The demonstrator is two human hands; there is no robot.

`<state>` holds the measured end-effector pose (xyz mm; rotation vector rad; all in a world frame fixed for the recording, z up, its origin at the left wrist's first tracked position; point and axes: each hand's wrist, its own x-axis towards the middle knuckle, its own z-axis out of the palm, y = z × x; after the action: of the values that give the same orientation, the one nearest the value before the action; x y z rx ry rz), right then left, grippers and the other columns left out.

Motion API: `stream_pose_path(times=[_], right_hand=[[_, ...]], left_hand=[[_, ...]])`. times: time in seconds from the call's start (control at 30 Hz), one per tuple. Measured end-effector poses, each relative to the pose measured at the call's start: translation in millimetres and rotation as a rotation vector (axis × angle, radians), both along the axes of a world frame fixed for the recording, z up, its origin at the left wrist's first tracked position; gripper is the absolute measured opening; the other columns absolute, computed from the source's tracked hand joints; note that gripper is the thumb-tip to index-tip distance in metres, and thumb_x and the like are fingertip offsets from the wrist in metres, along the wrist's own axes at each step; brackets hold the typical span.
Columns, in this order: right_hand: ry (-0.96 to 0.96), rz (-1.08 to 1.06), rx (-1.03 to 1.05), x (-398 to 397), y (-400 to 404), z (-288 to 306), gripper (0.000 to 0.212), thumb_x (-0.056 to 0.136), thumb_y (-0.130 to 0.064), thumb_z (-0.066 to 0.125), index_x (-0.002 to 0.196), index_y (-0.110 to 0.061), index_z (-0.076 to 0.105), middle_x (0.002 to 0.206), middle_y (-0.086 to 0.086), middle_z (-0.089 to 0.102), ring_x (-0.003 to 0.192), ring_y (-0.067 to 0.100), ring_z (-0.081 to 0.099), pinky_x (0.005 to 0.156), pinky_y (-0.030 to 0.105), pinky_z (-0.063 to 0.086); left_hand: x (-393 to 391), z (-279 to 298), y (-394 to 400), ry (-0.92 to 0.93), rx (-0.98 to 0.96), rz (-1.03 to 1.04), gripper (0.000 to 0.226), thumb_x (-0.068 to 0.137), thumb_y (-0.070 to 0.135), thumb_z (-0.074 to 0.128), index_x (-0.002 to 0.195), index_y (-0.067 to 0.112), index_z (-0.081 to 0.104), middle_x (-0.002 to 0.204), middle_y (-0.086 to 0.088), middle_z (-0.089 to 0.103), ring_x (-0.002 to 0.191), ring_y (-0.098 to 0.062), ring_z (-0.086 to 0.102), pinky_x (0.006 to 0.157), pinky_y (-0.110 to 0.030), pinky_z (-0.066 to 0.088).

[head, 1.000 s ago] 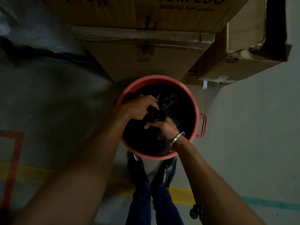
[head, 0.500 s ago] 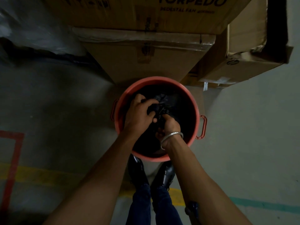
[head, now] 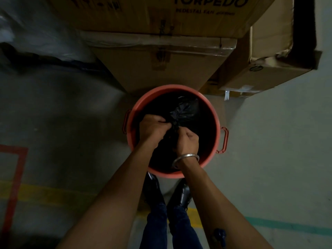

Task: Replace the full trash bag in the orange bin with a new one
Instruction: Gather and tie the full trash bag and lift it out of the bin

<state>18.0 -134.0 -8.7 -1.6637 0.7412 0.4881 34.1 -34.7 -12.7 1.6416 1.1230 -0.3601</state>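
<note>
A round orange bin [head: 214,115] with side handles stands on the floor right in front of my feet. Inside it lies a black trash bag [head: 186,111], its top bunched into a neck near the middle. My left hand [head: 152,127] is closed on the bunched plastic from the left. My right hand [head: 187,141], with a metal bangle at the wrist, grips the same neck from the right, just below the left hand's fingers. The lower part of the bag is lost in the dark of the bin.
Stacked cardboard boxes [head: 158,65] stand directly behind the bin, with another open box [head: 265,72] to the right. Grey floor with a red taped outline [head: 14,177] lies left, a yellow line [head: 45,193] and teal line [head: 287,225] near my black shoes [head: 154,189].
Both hands have drawn closer together on the bag's gathered top, and the bunched plastic now sticks up beyond the left hand. The view has shifted slightly down toward the bin.
</note>
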Motion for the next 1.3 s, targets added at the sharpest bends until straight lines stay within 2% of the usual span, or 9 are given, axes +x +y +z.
stream_pose_path(times=[0.13, 0.27, 0.37, 0.47, 0.67, 0.83, 1.03, 1.17, 1.3], right_hand=[[0.142, 0.081, 0.152, -4.4, 2.2, 8.4, 0.027, 0.079, -0.017, 0.053, 0.052, -0.019, 0.053, 0.050, -0.002, 0.049, 0.046, 0.016, 0.044, 0.049, 0.026, 0.036], [0.431, 0.053, 0.367, 7.7, -2.1, 15.3, 0.019, 0.084, -0.006, 0.042, 0.071, -0.012, 0.055, 0.067, 0.011, 0.053, 0.032, 0.011, 0.038, 0.037, 0.015, 0.027], [0.395, -0.029, 0.408, 12.4, -3.5, 17.5, 0.021, 0.087, 0.001, 0.045, 0.074, -0.012, 0.055, 0.065, 0.009, 0.051, 0.039, 0.012, 0.041, 0.038, 0.018, 0.029], [0.322, -0.134, 0.365, 13.0, -5.3, 19.6, 0.022, 0.087, 0.000, 0.055, 0.068, -0.010, 0.058, 0.055, 0.004, 0.054, 0.038, 0.010, 0.050, 0.040, 0.020, 0.042], [0.049, -0.047, 0.372, 4.7, -5.1, 16.9, 0.011, 0.091, -0.001, 0.058, 0.093, -0.010, 0.064, 0.076, 0.012, 0.070, 0.064, 0.022, 0.072, 0.061, 0.028, 0.059], [-0.235, 0.131, -0.082, -9.7, -20.1, -0.1, 0.009, 0.085, -0.021, 0.067, 0.087, -0.027, 0.074, 0.079, -0.003, 0.075, 0.061, 0.012, 0.072, 0.058, 0.025, 0.058], [-0.087, 0.109, -0.389, -38.4, -44.9, -25.0, 0.009, 0.083, -0.029, 0.065, 0.076, -0.030, 0.072, 0.058, -0.009, 0.069, 0.057, 0.009, 0.068, 0.060, 0.029, 0.058], [0.023, 0.160, -0.299, -23.2, -37.0, -31.4, 0.013, 0.084, -0.020, 0.059, 0.075, -0.023, 0.067, 0.063, 0.004, 0.068, 0.057, 0.023, 0.066, 0.059, 0.045, 0.059], [-0.010, 0.322, -0.302, -11.8, -34.4, -26.2, 0.012, 0.086, -0.028, 0.057, 0.077, -0.024, 0.064, 0.070, 0.002, 0.069, 0.066, 0.024, 0.067, 0.067, 0.045, 0.058]], left_hand=[[1.1, -2.4, 5.2, 0.023, 0.058, -0.079, 0.018, 0.079, 0.014, 0.072, 0.095, 0.020, 0.076, 0.079, 0.003, 0.070, 0.065, -0.013, 0.066, 0.058, -0.021, 0.055], [-1.1, 3.0, 9.8, 0.007, -0.173, -0.190, 0.010, 0.071, 0.019, 0.068, 0.070, 0.027, 0.074, 0.061, 0.009, 0.068, 0.051, -0.009, 0.062, 0.042, -0.017, 0.044], [-7.8, 1.3, 18.2, -0.040, -0.279, -0.174, 0.012, 0.065, 0.027, 0.069, 0.066, 0.037, 0.076, 0.069, 0.014, 0.073, 0.067, -0.009, 0.066, 0.059, -0.022, 0.049], [-13.4, -4.9, 25.8, -0.159, -0.158, -0.305, 0.021, 0.079, 0.029, 0.076, 0.070, 0.048, 0.074, 0.075, 0.019, 0.074, 0.076, -0.003, 0.069, 0.073, -0.022, 0.054], [-2.7, 0.3, 31.1, -0.277, 0.098, -0.389, 0.020, 0.082, 0.024, 0.074, 0.067, 0.036, 0.068, 0.057, 0.028, 0.065, 0.052, 0.011, 0.059, 0.057, -0.012, 0.044], [0.5, -4.6, 32.4, -0.276, 0.212, -0.397, 0.009, 0.082, 0.026, 0.075, 0.074, 0.024, 0.073, 0.059, 0.022, 0.061, 0.054, 0.011, 0.056, 0.058, -0.009, 0.040], [1.5, -20.9, 57.7, -0.123, 0.490, -0.323, 0.014, 0.085, 0.026, 0.071, 0.075, 0.016, 0.070, 0.079, -0.006, 0.073, 0.069, -0.015, 0.062, 0.064, -0.020, 0.041], [-11.6, -30.7, 49.9, -0.084, 0.041, 0.229, 0.007, 0.097, 0.017, 0.058, 0.100, 0.012, 0.053, 0.091, -0.014, 0.067, 0.047, -0.012, 0.063, 0.041, -0.019, 0.050], [-20.4, -33.8, 45.6, -0.159, -0.310, 0.320, 0.010, 0.093, 0.031, 0.064, 0.097, 0.022, 0.062, 0.085, 0.009, 0.067, 0.066, -0.005, 0.062, 0.057, -0.019, 0.051]])
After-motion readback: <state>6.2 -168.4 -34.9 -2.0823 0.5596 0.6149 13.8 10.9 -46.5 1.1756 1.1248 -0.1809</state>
